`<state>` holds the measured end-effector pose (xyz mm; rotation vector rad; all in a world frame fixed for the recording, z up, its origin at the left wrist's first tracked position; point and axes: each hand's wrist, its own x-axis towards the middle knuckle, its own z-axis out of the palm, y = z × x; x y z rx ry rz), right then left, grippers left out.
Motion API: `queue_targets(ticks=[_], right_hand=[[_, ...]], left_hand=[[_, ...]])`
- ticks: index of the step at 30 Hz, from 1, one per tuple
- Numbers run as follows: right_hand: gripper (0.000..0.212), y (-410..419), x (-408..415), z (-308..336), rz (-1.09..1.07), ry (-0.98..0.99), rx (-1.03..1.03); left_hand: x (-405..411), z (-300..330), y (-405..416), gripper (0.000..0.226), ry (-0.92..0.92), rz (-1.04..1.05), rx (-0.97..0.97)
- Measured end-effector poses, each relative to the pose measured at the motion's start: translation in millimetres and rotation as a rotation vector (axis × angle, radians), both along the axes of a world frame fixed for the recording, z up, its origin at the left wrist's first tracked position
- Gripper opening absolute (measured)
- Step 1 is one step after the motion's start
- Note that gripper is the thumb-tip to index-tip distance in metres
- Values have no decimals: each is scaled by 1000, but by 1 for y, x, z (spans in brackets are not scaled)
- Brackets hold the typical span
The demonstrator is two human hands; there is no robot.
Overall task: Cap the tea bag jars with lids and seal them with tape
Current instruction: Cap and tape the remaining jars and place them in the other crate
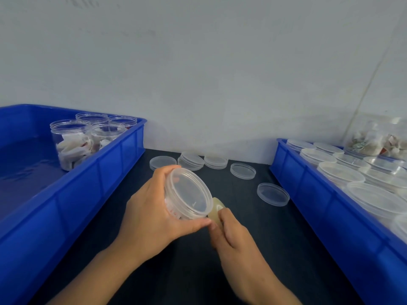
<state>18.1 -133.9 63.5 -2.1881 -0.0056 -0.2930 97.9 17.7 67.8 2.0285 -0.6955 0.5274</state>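
Left hand (152,208) hides jar (187,192) body; tape roll (217,209) blurred, apparently in right hand (233,234).

A clear jar (176,208) of tea bags, lid (189,190) on, lies tilted above the black mat (253,249). A tape roll (217,211) (pale, translucent) touches its rim. Spare lids (273,194) lie on the mat behind.
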Motion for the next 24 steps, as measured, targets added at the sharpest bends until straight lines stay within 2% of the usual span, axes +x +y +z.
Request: queue_targets(ticks=[7,16,24], right_hand=[[30,-1,-1,3,-20,-22,-97],[21,0,1,1,-192,23,-33],[25,-4,5,0,-285,-6,-31]], left_hand=[[-2,1,0,93,-68,51,24],[-17,1,-7,96,-161,144,14],[-22,8,-13,95,-221,159,61]])
